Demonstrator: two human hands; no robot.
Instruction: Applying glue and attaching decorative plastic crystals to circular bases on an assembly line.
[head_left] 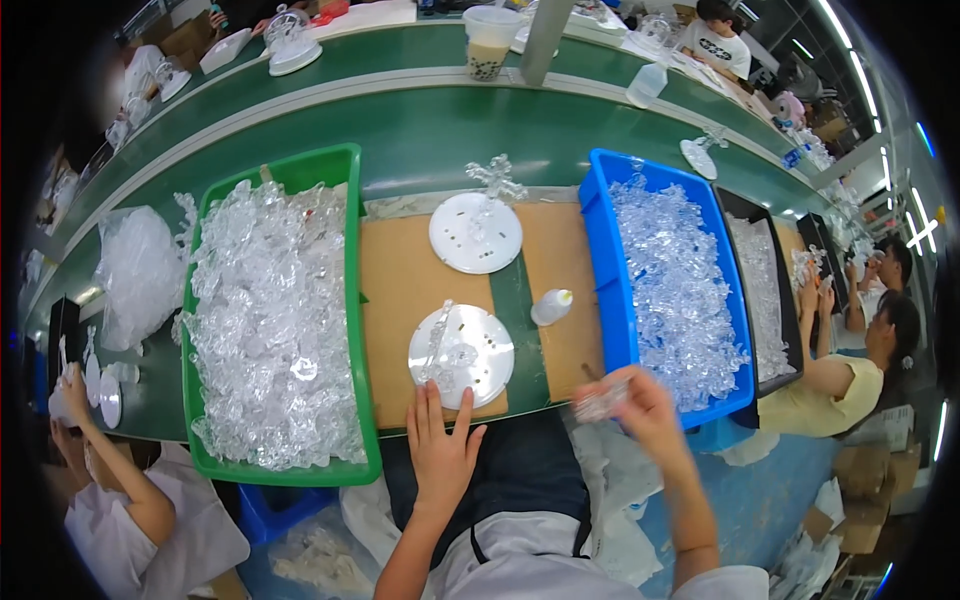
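My left hand (441,440) lies with fingers spread, its fingertips on the near rim of a round white disc (485,350). A clear, stick-like plastic piece (438,335) stands or leans on that disc; which I cannot tell. In my right hand (645,408), slightly smeared by motion, is a clear plastic piece (603,400), held between the blue bin and the table's front edge. Farther back sits a second white disc (450,235) with a clear branched plastic piece (495,180) rising from it. Beside the nearer disc is a small white squeeze bottle (551,307).
A green bin (362,400) full of clear plastic pieces stands left, a blue bin (612,270) of similar pieces right. Brown cardboard (390,270) covers part of the green table. A drink cup (488,45) is on the back ledge. Co-workers sit on both sides.
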